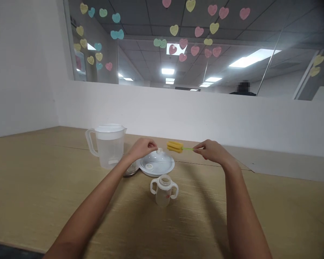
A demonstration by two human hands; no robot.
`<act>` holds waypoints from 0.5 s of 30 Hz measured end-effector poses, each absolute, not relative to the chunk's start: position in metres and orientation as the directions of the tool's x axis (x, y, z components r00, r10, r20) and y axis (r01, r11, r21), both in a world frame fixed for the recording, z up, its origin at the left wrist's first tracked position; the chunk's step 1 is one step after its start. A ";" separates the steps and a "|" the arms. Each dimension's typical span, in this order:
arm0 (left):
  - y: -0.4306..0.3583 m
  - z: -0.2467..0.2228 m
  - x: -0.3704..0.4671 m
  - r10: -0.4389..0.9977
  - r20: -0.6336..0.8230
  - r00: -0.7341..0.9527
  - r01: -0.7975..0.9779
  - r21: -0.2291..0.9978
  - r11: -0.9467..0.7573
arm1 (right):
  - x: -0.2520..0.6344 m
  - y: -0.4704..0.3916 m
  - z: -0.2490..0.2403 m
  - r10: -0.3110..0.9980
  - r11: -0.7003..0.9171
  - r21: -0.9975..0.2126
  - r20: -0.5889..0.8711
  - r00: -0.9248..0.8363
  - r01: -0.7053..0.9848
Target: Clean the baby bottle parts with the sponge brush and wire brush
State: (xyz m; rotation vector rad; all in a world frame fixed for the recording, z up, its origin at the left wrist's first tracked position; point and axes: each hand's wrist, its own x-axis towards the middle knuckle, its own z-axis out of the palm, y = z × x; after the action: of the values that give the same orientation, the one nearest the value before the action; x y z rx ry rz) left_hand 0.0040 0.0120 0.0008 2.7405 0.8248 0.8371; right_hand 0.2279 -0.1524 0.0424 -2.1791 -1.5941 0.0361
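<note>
My right hand (212,151) pinches the thin green handle of a bottle brush (175,146) with a yellow sponge head, held level and pointing left. Opposite it, my left hand (143,148) grips a small whitish translucent piece (159,150) between thumb and fingers; its exact kind is too small to make out. Both are above a shallow white bowl (169,168), where a white ring (149,167) lies. In front of the bowl stands a two-handled baby bottle (163,197), upright with its top off. The brush head and the small piece are apart.
A clear lidded pitcher (109,151) stands at the left behind my left forearm. Partly hidden by that arm is a round glass-like item (130,170) with a dark rim. A white wall and a window (140,61) with heart-shaped notes rise behind the wooden table (199,223). Beyond the glass is a person.
</note>
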 end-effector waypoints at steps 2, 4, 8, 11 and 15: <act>0.005 0.009 -0.001 0.529 0.568 0.630 0.387 0.361 -0.848 | 0.221 -0.150 0.043 0.940 -0.167 -0.368 0.221 0.261 0.915; -0.001 0.012 -0.002 0.506 0.625 0.594 0.326 0.388 -0.862 | 0.213 -0.150 0.044 0.954 -0.065 -0.391 0.244 0.172 0.918; -0.008 0.012 0.000 0.466 0.665 0.583 0.253 0.396 -0.883 | 0.204 -0.152 0.045 0.949 0.032 -0.370 0.304 0.088 0.929; -0.009 0.012 -0.002 0.450 0.673 0.587 0.195 0.422 -0.886 | 0.205 -0.154 0.045 0.958 0.069 -0.364 0.284 0.040 0.929; -0.012 0.013 -0.006 0.451 0.671 0.589 0.126 0.475 -0.871 | 0.206 -0.157 0.046 0.949 0.064 -0.380 0.309 0.061 0.923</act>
State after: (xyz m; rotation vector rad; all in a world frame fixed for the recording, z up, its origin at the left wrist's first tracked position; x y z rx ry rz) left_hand -0.0059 -0.0117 0.0133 2.4424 0.4648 1.1850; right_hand 0.2055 -0.1566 0.0463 -1.8595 -1.8623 0.0717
